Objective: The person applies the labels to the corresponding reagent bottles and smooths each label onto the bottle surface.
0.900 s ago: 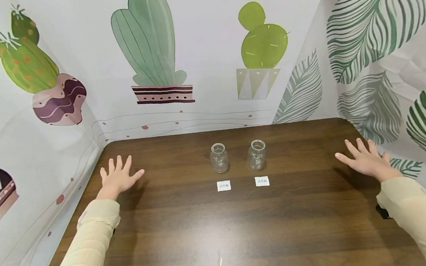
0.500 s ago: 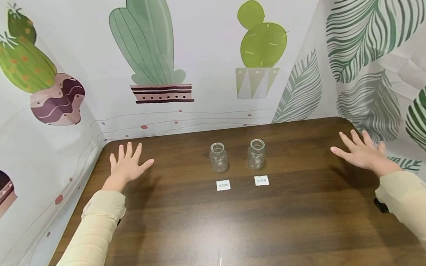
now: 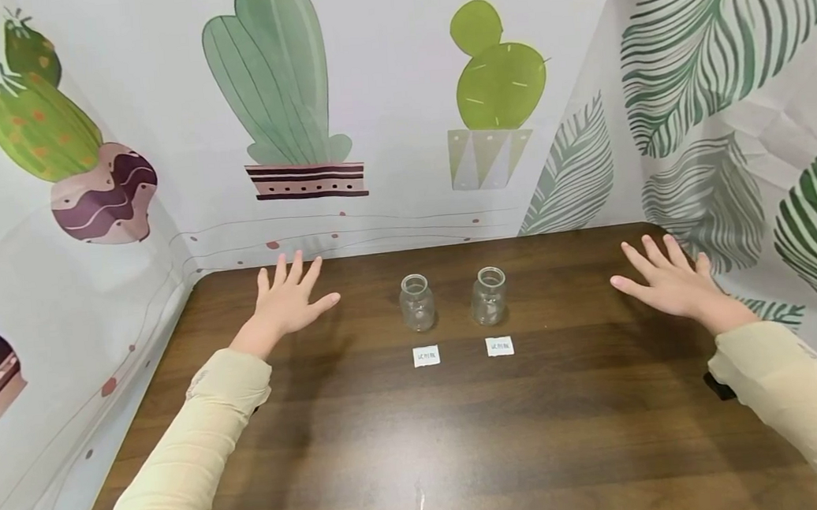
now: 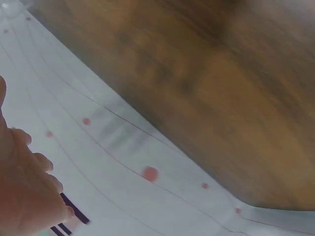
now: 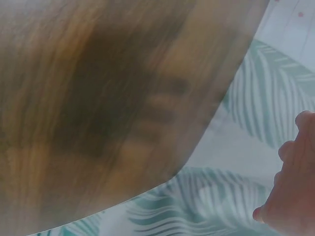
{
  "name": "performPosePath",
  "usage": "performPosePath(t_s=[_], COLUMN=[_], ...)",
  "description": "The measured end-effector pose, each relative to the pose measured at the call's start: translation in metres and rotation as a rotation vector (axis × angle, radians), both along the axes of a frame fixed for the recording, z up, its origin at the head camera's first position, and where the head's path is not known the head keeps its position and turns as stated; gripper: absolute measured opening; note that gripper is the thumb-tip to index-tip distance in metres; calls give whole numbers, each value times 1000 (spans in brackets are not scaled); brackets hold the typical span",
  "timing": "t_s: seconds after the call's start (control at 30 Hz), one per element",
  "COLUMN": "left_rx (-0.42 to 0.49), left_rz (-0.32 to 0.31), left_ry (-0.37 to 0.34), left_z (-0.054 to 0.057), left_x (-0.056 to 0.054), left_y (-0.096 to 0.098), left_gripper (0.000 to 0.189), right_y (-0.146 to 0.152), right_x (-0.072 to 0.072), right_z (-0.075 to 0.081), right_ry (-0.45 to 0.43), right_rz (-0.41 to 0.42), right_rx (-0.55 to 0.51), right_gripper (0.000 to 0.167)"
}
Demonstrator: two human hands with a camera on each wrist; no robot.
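Two clear glass jars, the left jar [image 3: 418, 306] and the right jar [image 3: 488, 301], stand upright between the left hand [image 3: 286, 301] and the right hand [image 3: 666, 280], long axes vertical, mouths uppermost. Both hands are wide, their straight fingers spread, and neither holds anything. The governing relation appears to be the sideways gap inward from each thumb: it is shorter on the left, where the left jar is near the left hand; the right jar lies farther from the right hand, though nearer to it than to the left. The left card [image 3: 426, 356] and right card [image 3: 499, 346] lie flat, each just on the near side of its jar.
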State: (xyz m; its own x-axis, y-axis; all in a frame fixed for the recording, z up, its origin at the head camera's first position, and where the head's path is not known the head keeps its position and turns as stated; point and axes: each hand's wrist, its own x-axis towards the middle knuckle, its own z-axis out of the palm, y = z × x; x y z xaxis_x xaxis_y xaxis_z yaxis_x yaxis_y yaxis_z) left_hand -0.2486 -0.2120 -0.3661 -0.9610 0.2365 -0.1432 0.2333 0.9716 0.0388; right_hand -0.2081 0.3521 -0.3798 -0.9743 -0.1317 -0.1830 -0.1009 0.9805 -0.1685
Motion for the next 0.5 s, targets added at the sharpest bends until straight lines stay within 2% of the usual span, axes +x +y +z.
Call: performPosePath(t_s=[0.23, 0.5], left_rx=[16, 40], left_rz=[-84, -194], left_ry=[55, 101], left_z=[10, 8], left_x=[5, 12], left_y=[35, 69], left_gripper=[81, 74], right_y=[-22, -46], right_x=[2, 7], right_z=[7, 9], right_ry=[47, 101], right_rz=[54, 116], right_rx=[14, 22], right_gripper=[76, 75])
